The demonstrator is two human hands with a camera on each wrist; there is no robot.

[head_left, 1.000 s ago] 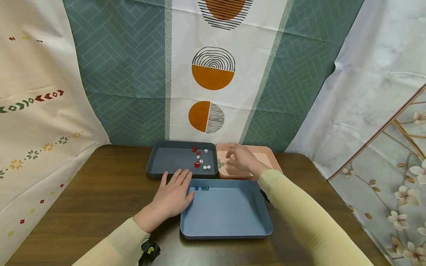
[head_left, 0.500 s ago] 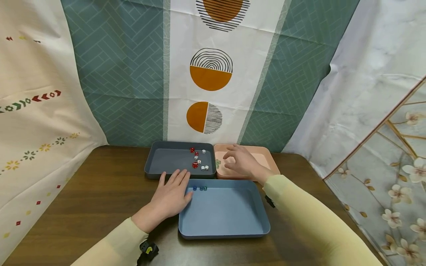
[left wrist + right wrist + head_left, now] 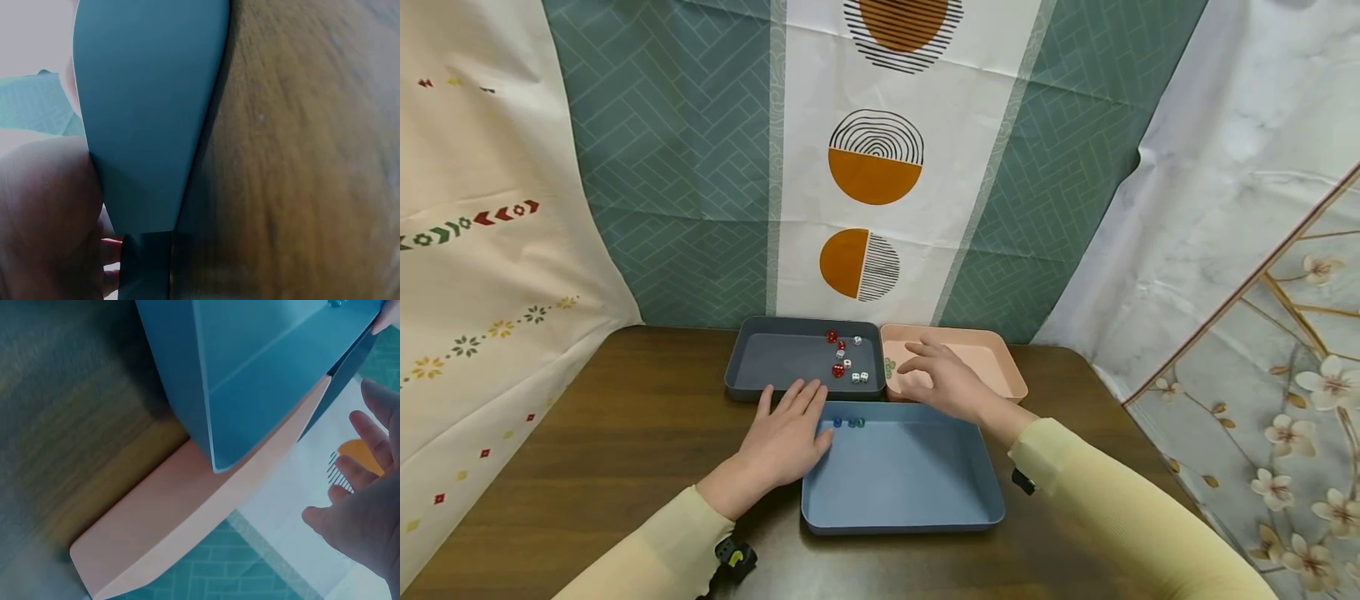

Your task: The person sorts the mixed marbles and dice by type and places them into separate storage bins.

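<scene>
My left hand (image 3: 782,437) rests with spread, straight fingers on the upper left corner of the blue tray (image 3: 910,500), its fingertips reaching the dark grey tray (image 3: 775,358). My right hand (image 3: 951,379) is over the near part of the pink tray (image 3: 992,358). Its fingers are apart and loosely bent; the right wrist view shows nothing between the fingers (image 3: 369,440). Several green dice (image 3: 890,367) lie at the pink tray's left side, beside the right fingertips. A blue die (image 3: 838,422) and two teal dice (image 3: 857,423) lie along the blue tray's far edge.
Red dice (image 3: 838,369) and white dice (image 3: 860,377) lie in the right part of the dark grey tray. All three trays touch or nearly touch on the wooden table (image 3: 647,417). A patterned cloth (image 3: 700,208) hangs behind them.
My right hand has drawn back slightly toward me and its fingers have spread apart. The left hand stays on the blue tray's corner. The dice show no visible move.
</scene>
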